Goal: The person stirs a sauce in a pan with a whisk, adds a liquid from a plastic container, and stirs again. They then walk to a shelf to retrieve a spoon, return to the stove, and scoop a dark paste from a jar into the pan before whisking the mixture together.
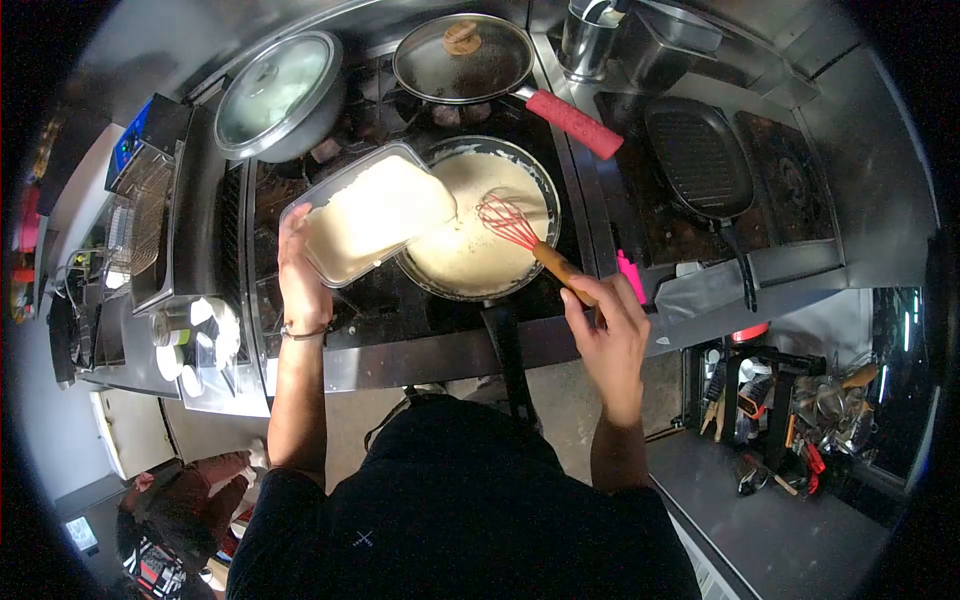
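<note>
At the stove, the left hand (303, 283) is gripping a clear plastic container (372, 214) of pale cream, fingers wrapped around its end, tilting it over the frying pan (478, 222) of creamy sauce. The right hand (607, 330) is clasping a red whisk (520, 238) by its wooden handle, its wires resting in the sauce.

Single head view — looking steeply down, close above the stove (385, 305), wide-angled.
</note>
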`<state>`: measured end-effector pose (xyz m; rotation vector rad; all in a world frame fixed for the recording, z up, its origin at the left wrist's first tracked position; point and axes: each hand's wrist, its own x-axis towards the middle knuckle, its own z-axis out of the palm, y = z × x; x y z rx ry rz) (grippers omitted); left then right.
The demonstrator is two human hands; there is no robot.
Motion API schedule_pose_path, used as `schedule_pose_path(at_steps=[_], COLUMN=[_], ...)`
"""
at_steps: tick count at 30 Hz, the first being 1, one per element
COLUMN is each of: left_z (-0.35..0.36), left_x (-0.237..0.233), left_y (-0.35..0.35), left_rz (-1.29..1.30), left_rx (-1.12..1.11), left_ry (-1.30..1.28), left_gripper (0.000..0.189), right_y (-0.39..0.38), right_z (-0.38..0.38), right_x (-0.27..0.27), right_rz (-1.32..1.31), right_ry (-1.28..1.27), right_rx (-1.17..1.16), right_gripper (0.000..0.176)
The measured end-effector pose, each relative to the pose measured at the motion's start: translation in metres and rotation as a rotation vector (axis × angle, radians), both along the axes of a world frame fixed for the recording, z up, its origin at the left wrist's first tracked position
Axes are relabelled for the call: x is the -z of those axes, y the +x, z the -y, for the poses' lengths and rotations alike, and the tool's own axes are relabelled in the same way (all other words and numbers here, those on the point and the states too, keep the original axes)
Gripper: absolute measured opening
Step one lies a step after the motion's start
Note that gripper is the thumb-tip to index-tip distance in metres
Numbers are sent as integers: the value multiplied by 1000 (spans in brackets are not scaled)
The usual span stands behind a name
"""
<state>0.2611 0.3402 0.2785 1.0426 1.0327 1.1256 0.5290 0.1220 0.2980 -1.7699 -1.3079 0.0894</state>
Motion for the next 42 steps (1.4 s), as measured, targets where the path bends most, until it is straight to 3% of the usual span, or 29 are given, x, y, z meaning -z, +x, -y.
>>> schedule_pose_path(at_steps=[2,4,8,18,27,29,36,42], left_z=[-1,-1,-2,11,19,17,7,4], left_x=[3,3,5,17,8,6,0,5], left_y=[-1,-1,0,13,39,40,36,29], left_rz=[-10,-30,-51,39,167,219,324,338], left_rx=[8,25,40,57,-67,-72,-27,-4], left_ry=[16,77,84,28,-90,-201,-242,-291], left_gripper=[33,32,32,33,31,31,32,33], right_y=[2,1,11,-8,-24,-26,-24,-4], right_z=[-10,-25,-45,-53,-32,-28,-19,-30], right_x=[-6,-21,-24,-67,-80,-75,-19,-35], right_rz=[5,-186,-191,175,239,240,210,232], right_ry=[31,-28,51,87,39,18,21,32], right_rx=[-23,13,-54,-338,-451,-456,-324,-222], right_gripper=[28,25,17,24,23,23,24,28])
